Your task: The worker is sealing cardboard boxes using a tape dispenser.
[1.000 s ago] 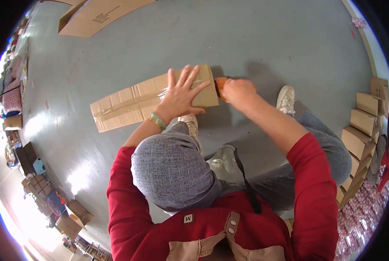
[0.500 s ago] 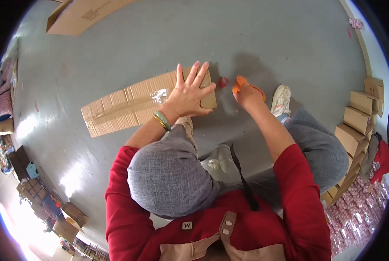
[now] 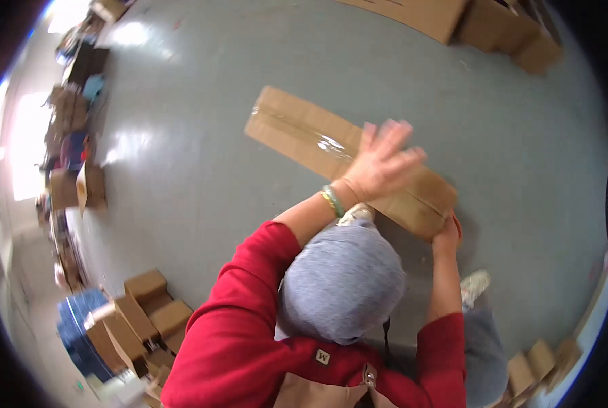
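A long, narrow cardboard box (image 3: pixel 304 129) lies slantwise on the grey floor, with shiny clear tape along its top seam. Over the right half of the box is my left hand (image 3: pixel 382 166), fingers spread and blurred by motion; whether the palm touches the cardboard I cannot tell. Against the box's right end, my right hand (image 3: pixel 445 239) is closed around an orange tool (image 3: pixel 459 230). Only a curved orange edge shows beside the fingers, and the rest is hidden by the hand and box.
My bent knee (image 3: pixel 341 285) and a shoe tip are close to the box's near side; my other shoe (image 3: pixel 475 285) is at the right. Large cartons (image 3: pixel 413 17) stand at the far right. Stacked boxes (image 3: pixel 140 326) are at the lower left, more boxes (image 3: pixel 532 367) at the lower right.
The view has swung round, so the box now slants down to the right. My right hand has brought the orange tool to the box's right end. My left hand, earlier flat on that end, is moving.
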`<state>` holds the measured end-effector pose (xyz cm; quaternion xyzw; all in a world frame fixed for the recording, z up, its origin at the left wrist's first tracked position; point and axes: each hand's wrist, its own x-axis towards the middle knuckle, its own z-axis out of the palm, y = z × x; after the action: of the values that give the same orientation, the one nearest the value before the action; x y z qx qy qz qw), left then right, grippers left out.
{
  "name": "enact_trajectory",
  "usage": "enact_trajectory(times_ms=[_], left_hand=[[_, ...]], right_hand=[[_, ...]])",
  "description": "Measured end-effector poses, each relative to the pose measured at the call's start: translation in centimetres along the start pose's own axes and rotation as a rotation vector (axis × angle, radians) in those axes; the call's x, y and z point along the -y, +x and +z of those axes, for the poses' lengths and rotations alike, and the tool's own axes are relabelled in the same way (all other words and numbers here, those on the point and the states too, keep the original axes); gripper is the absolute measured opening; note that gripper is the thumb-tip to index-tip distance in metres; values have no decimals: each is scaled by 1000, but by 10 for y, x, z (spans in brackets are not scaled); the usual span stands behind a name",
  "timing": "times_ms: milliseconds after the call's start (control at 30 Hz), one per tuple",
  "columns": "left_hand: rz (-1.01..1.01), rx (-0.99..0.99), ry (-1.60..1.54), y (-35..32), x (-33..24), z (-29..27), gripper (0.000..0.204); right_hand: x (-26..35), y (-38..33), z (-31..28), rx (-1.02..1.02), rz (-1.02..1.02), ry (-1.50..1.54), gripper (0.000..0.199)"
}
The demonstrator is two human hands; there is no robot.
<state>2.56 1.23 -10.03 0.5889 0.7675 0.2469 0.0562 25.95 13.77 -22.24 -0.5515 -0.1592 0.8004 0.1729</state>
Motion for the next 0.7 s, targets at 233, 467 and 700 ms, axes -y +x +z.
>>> enact_trajectory(times_ms=[233,467,700], left_hand=[[-1015,-12,327,-95,172,-128,57],[-1063,-414,73,-92,185,-126,54],[-1213,-578,-1633,-86,42,20,92]], right_hand=[[-15,34,4,-80,76,-711,57],[-35,50,-23,64,-193,-2200,47],[-59,71,120,-83,-542,-2229,38]])
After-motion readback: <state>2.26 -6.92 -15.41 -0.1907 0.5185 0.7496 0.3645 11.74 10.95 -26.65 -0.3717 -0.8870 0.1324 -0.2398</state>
